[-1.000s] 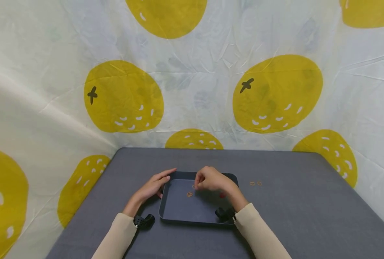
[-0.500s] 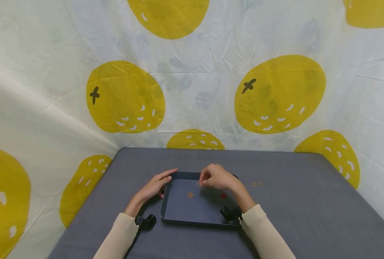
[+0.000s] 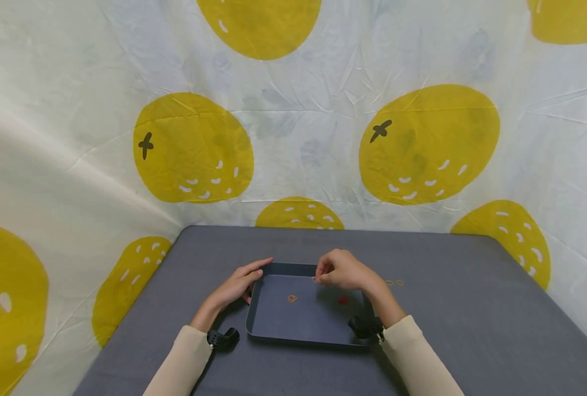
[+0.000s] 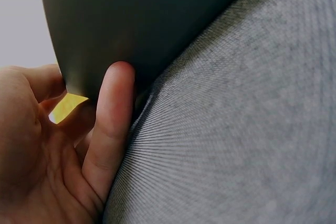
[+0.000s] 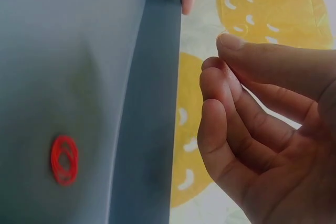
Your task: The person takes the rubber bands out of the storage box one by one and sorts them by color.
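Note:
A dark grey tray (image 3: 303,340) lies on the table. My left hand (image 3: 236,286) rests against its far left corner, fingers extended. In the left wrist view one straight finger (image 4: 115,98) presses the tray's outer wall. Over the tray's far right part, my right hand (image 3: 345,270) pinches a thin, pale orange rubber band (image 3: 314,279) between thumb and fingertips; mostly hidden, it barely shows in the right wrist view. Orange rubber bands (image 3: 292,298) lie together in the tray's left half. Red rubber bands (image 3: 343,300) form a small pile below the right hand.
Two orange rubber bands (image 3: 394,282) lie on the grey table (image 3: 471,319), right of the tray. Behind the table hangs a white cloth (image 3: 303,137) printed with yellow fruit. Each wrist wears a black camera (image 3: 223,339).
My right hand has moved right and slightly away over the tray with the pinched band, uncovering the red bands. The left hand stays at the tray's corner.

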`<state>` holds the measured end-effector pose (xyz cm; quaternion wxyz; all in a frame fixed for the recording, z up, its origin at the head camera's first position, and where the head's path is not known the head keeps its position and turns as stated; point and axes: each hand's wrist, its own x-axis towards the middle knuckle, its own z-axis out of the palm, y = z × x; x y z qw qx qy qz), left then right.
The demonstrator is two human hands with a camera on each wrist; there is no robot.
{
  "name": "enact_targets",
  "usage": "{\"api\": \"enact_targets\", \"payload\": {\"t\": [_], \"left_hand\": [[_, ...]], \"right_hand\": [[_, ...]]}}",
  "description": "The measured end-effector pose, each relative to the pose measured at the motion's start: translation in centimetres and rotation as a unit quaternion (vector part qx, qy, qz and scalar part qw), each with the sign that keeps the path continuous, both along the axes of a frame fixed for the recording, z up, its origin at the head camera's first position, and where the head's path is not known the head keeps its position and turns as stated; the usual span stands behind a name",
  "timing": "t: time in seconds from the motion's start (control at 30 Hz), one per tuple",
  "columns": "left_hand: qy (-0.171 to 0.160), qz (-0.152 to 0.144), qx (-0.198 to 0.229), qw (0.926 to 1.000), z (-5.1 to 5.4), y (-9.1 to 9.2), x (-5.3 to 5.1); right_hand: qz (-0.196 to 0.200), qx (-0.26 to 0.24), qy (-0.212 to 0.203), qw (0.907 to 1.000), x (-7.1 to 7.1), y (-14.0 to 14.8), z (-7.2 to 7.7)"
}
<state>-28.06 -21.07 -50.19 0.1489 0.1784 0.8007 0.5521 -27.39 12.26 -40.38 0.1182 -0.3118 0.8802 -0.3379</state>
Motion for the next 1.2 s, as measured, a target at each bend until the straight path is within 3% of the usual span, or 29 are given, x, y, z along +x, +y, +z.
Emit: {"api": "enact_targets", "payload": {"t": [0.63,1.2], "left_hand": [[-0.002,0.005,0.001,1.0,0.0,0.1,-0.2],[-0.006,0.006,0.002,1.0,0.1,0.0,-0.1]], "right_hand": [[-0.027,0.01,0.028,0.9992,0.6,4.7,0.7],[-0.096,0.015,0.01,0.9952,1.3,11.8,1.1]]}}
